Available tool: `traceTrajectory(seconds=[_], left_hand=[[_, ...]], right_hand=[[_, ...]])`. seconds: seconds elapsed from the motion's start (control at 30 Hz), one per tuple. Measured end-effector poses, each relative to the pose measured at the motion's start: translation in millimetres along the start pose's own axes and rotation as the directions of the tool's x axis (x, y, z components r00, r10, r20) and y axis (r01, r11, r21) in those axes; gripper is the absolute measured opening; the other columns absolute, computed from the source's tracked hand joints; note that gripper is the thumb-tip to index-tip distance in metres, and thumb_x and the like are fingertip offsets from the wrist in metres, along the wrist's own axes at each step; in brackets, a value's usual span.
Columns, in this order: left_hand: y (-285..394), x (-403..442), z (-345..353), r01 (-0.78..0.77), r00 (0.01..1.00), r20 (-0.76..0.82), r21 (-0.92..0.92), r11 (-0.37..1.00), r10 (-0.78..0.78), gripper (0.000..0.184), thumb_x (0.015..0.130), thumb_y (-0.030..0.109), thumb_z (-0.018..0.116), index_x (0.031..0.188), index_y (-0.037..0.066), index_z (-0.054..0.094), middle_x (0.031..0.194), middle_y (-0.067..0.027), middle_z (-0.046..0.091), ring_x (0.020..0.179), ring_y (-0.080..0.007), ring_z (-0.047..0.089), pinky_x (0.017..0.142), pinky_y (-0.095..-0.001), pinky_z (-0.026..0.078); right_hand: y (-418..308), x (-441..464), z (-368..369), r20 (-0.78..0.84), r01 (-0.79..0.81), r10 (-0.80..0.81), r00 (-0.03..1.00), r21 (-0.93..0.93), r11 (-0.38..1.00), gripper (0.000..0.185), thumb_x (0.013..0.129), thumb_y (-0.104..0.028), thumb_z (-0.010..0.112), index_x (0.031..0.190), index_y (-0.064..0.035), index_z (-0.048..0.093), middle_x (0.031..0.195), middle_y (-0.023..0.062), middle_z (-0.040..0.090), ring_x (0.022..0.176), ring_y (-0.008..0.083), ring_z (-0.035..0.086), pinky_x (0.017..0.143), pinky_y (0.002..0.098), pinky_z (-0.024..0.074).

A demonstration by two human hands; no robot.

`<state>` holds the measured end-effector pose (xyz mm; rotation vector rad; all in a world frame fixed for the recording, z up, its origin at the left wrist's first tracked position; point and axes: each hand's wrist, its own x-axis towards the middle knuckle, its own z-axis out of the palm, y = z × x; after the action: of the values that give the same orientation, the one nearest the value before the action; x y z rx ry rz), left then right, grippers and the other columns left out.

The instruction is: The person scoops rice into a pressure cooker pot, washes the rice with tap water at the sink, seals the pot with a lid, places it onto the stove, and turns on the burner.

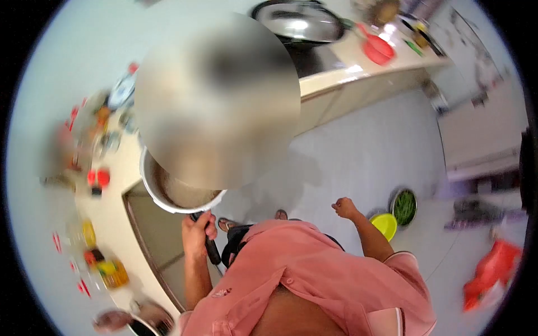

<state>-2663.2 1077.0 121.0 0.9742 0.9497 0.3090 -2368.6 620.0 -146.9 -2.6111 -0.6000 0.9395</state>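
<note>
My left hand (197, 231) is closed around the black handle (212, 252) of a pale metal pot (158, 199). Brownish liquid (188, 195) shows inside the pot, which is held by the edge of the counter. A large round blurred patch hides the far side of the pot and whatever lies behind it. Out to the right, my right hand (345, 208) hangs in the air above the floor with its fingers curled in, and nothing shows in it.
The cream counter (131, 162) runs along the left, with bottles, including a yellow oil bottle (115, 274). At the back are a lidded wok (300, 25) and a red plastic scoop (379, 50). On the floor lie a lime basin (385, 226), a bowl of green vegetables (404, 207) and a red bag (493, 271).
</note>
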Motion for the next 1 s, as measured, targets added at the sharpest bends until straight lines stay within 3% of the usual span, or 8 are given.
traceTrajectory(seconds=[0.4,0.5,0.63,0.73,0.8,0.83,0.87,1.0], left_hand=[[-19,101,258,0.281,0.824,0.386,0.357,0.891,-0.414,0.010,0.093,0.006,0.065,0.096,0.000,0.057,0.077,-0.0092,0.060,0.050,-0.0090,0.044,0.043,-0.0260,0.035],[-28,131,319,0.272,0.747,0.451,0.462,0.844,-0.488,0.010,0.093,0.006,0.065,0.094,0.000,0.057,0.077,-0.0092,0.060,0.051,-0.0092,0.045,0.044,-0.0263,0.035],[-46,168,415,0.275,0.628,0.517,0.551,0.788,-0.581,0.009,0.093,0.005,0.064,0.093,-0.001,0.058,0.078,-0.0088,0.061,0.052,-0.0096,0.046,0.044,-0.0264,0.037],[-55,205,481,0.288,0.566,0.508,0.616,0.733,-0.650,0.010,0.093,0.006,0.065,0.094,-0.002,0.058,0.077,-0.0078,0.060,0.052,-0.0098,0.047,0.044,-0.0265,0.038],[-61,219,536,0.267,0.520,0.519,0.656,0.706,-0.679,0.008,0.093,0.005,0.063,0.093,-0.002,0.059,0.076,-0.0068,0.060,0.053,-0.0097,0.048,0.045,-0.0267,0.038],[-64,227,561,0.263,0.502,0.511,0.678,0.686,-0.698,0.008,0.093,0.005,0.063,0.092,-0.002,0.060,0.076,-0.0067,0.060,0.053,-0.0097,0.048,0.045,-0.0268,0.038],[-70,233,586,0.261,0.486,0.497,0.703,0.662,-0.719,0.007,0.093,0.005,0.063,0.092,-0.001,0.060,0.075,-0.0065,0.060,0.053,-0.0097,0.048,0.045,-0.0268,0.038],[-92,255,675,0.208,0.413,0.509,0.754,0.623,-0.755,0.008,0.092,0.005,0.064,0.091,-0.002,0.060,0.074,-0.0061,0.059,0.053,-0.0101,0.048,0.046,-0.0268,0.038]], right_hand=[[125,-54,-4,-0.241,-0.327,0.399,0.885,0.289,0.900,0.033,0.086,-0.032,0.068,0.087,0.0005,0.075,0.083,0.0202,0.073,0.082,0.0379,0.071,0.078,0.0452,0.0565],[142,-76,-12,-0.150,-0.446,0.582,0.800,0.500,0.742,0.039,0.084,-0.037,0.064,0.084,0.0002,0.075,0.091,0.0239,0.072,0.089,0.0416,0.069,0.083,0.0491,0.0549],[197,-93,7,-0.131,-0.548,0.672,0.729,0.476,0.688,0.042,0.086,-0.040,0.064,0.082,0.0004,0.075,0.089,0.0242,0.071,0.087,0.0426,0.068,0.083,0.0497,0.0547],[207,-108,14,0.053,-0.668,0.749,0.661,0.497,0.554,0.051,0.091,-0.049,0.058,0.084,-0.0024,0.077,0.096,0.0221,0.072,0.099,0.0404,0.067,0.088,0.0491,0.0537],[217,-120,2,0.008,-0.688,0.743,0.669,0.384,0.616,0.048,0.091,-0.048,0.057,0.093,-0.0040,0.077,0.103,0.0172,0.074,0.088,0.0407,0.070,0.085,0.0488,0.0555],[210,-123,-24,0.035,-0.675,0.784,0.619,0.535,0.509,0.040,0.088,-0.037,0.065,0.079,0.0018,0.073,0.063,0.0105,0.070,0.057,0.0213,0.070,0.069,0.0354,0.0594],[217,-127,-30,-0.121,-0.579,0.702,0.701,0.478,0.661,0.035,0.088,-0.030,0.067,0.083,0.0050,0.071,0.065,0.0127,0.070,0.055,0.0207,0.069,0.063,0.0359,0.0594],[226,-98,-51,-0.014,-0.463,0.915,0.403,0.859,0.217,0.030,0.089,-0.026,0.066,0.081,0.0031,0.070,0.065,0.0139,0.070,0.056,0.0226,0.068,0.057,0.0379,0.0573]])
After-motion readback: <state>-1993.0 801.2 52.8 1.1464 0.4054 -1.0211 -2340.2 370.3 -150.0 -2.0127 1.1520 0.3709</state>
